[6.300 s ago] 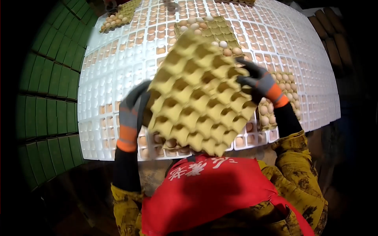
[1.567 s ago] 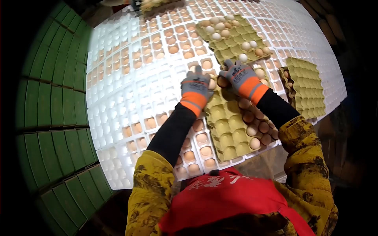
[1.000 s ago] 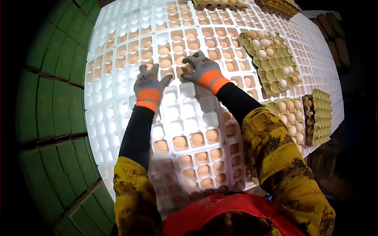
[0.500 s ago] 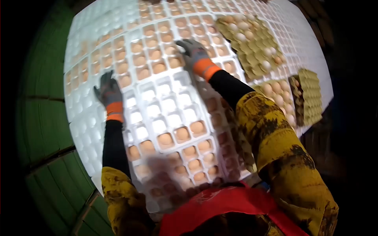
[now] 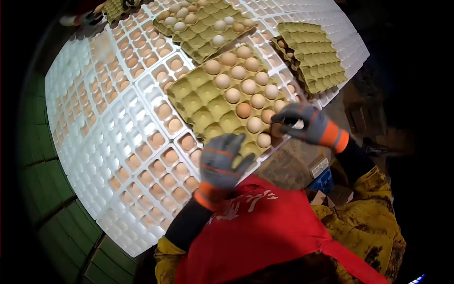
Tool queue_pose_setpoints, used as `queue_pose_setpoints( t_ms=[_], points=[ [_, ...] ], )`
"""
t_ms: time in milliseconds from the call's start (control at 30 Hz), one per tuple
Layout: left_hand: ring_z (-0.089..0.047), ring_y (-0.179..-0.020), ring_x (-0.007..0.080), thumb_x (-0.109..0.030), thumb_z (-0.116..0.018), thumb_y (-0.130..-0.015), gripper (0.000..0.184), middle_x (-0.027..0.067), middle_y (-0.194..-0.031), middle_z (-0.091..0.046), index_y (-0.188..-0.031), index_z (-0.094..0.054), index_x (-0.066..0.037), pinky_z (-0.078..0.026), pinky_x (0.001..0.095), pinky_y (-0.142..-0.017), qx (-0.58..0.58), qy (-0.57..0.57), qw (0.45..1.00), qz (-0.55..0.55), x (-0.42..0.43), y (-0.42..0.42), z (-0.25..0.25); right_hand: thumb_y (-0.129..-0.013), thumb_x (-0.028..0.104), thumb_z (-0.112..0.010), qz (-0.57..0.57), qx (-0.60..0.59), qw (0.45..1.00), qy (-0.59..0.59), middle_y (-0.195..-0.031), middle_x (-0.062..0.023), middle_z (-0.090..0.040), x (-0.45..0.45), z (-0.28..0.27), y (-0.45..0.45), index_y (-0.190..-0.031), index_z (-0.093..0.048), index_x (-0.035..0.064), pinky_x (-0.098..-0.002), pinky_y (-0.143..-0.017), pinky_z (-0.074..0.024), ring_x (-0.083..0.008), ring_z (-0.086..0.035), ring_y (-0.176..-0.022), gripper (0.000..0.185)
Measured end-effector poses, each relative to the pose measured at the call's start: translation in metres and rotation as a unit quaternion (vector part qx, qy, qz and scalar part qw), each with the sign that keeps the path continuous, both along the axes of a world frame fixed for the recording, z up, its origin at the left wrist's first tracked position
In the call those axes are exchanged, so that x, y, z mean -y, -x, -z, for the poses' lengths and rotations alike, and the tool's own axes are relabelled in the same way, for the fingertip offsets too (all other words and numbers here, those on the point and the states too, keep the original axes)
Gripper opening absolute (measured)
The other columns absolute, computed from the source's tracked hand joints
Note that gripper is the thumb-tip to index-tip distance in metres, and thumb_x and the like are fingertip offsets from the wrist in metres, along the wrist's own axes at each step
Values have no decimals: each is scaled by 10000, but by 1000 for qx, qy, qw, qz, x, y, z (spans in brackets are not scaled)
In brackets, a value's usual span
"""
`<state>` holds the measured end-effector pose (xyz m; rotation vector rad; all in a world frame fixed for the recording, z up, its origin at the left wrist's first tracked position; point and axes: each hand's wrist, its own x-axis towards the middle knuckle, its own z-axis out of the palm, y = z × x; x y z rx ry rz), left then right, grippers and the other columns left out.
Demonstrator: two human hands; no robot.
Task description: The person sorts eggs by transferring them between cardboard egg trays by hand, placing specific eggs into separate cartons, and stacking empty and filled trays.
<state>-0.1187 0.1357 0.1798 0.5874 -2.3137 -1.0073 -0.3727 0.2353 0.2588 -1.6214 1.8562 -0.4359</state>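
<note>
A yellow-green pulp egg tray (image 5: pixel 201 106) lies in front of me across white plastic egg trays. Brown and pale eggs (image 5: pixel 248 86) fill its right part; the cups at its left hold none. My left hand (image 5: pixel 221 163), in a grey glove with an orange cuff, reaches over the tray's near edge, thumb and fingers apart, holding nothing. At the right edge, my right hand (image 5: pixel 305 124) hovers over the end eggs with curved fingers and the thumb apart. A small pale patch shows in the gap between them; whether it is an egg is unclear.
White plastic trays (image 5: pixel 116 158), some cups with eggs, cover the surface. Another pulp tray (image 5: pixel 198 40) with eggs lies behind, and a tilted pulp tray (image 5: pixel 312 57) rests over eggs at right. Another person's gloved hand (image 5: pixel 92 18) is at the far left. Boxes stand below right.
The view has swung right, bringing the partly filled pulp tray to the middle. Both hands have moved from the white trays to this pulp tray's near and right edges.
</note>
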Motion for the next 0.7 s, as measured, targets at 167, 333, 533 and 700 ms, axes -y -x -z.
queue_pose_setpoints(
  t_ms=[167, 333, 533, 700],
  points=[
    [-538, -928, 319, -277, -695, -781, 427, 141, -1055, -567, -1145, -601, -75, -420, 457, -793, 146, 114, 979, 81, -55, 65, 26, -778, 168, -716, -107, -185, 973, 92, -1082, -82, -629, -41, 67, 3, -1108, -654, 146, -415, -874, -475, -267, -590, -1019, 337],
    [-564, -923, 233, -213, -600, -866, 275, 96, -1020, -569, -1102, -601, -73, -462, 356, -800, 2, -174, 984, -25, -53, 66, 25, -774, 117, -711, 98, 164, 978, 83, -1032, -55, -623, -49, 58, 29, -1094, -649, 101, -355, -792, -518, -224, -627, -952, 326],
    [-583, -952, 267, -193, -641, -838, 368, 110, -1074, -559, -1168, -556, -53, -499, 363, -821, -29, -311, 943, -119, -21, 63, 17, -890, 83, -598, 143, 461, 868, 114, -1155, -68, -594, -32, 65, 62, -1173, -576, 43, -331, -864, -525, -206, -615, -1044, 287],
    [-580, -998, 348, -231, -750, -746, 538, 163, -1125, -559, -1214, -539, -71, -510, 435, -761, 311, 76, 947, -36, -34, 99, 17, -725, 190, -752, -137, -289, 934, 161, -1013, -81, -608, -5, 91, 24, -1125, -613, 90, -398, -773, -516, -281, -612, -957, 435]
  ],
)
